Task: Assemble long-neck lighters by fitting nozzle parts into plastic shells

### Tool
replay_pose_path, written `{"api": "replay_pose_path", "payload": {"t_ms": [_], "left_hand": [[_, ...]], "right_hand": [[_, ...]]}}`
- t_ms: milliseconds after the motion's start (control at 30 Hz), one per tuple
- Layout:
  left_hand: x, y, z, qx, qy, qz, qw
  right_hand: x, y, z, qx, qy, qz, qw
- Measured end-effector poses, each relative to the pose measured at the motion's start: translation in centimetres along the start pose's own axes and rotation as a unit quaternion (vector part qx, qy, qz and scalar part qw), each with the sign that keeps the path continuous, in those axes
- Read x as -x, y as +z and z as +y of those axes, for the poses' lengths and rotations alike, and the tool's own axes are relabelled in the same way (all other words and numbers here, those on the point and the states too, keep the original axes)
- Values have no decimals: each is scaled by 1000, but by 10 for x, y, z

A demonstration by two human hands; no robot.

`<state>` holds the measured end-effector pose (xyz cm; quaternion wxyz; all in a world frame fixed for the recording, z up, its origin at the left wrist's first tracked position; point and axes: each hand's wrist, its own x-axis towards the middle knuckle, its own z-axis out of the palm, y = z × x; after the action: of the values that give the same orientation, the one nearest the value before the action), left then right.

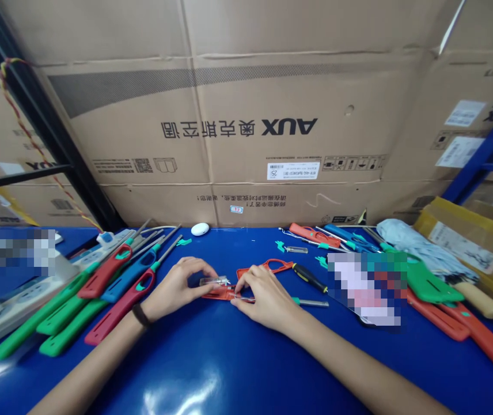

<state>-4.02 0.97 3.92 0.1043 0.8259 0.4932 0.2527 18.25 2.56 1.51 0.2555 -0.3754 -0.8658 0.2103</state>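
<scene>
In the middle of the blue table, my left hand [185,290] is closed on a small clear lighter fuel tank [212,281]. Below the tank lies an orange lighter casing half [217,294], partly covered by my fingers. My right hand [264,295] bends over its right end, fingertips pinched around something thin that I cannot make out. Behind that hand shows another orange casing part with a trigger loop [277,264]. A metal lighter tube [313,302] with a green piece sticks out on the right. Close by rests a black and yellow screwdriver [310,278].
Several coloured lighters [112,271] lie beside a white power strip [26,300] on the left. More orange and green lighters [440,317] lie right. Another clear tank [297,249] and a white oval object [200,229] sit farther back, before a large carton [238,86].
</scene>
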Motion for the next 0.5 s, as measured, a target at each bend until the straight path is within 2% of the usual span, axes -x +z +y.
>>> {"api": "replay_pose_path", "payload": {"t_ms": [100, 233, 500], "left_hand": [[3, 6, -3, 5, 14, 0, 1000], [4, 12, -7, 20, 23, -8, 999], [5, 9, -9, 29, 45, -5, 999]], "right_hand": [[-4, 4, 1, -2, 7, -7, 1000], [-2, 7, 4, -20, 6, 14, 1000], [-1, 7, 4, -66, 10, 41, 997]]}}
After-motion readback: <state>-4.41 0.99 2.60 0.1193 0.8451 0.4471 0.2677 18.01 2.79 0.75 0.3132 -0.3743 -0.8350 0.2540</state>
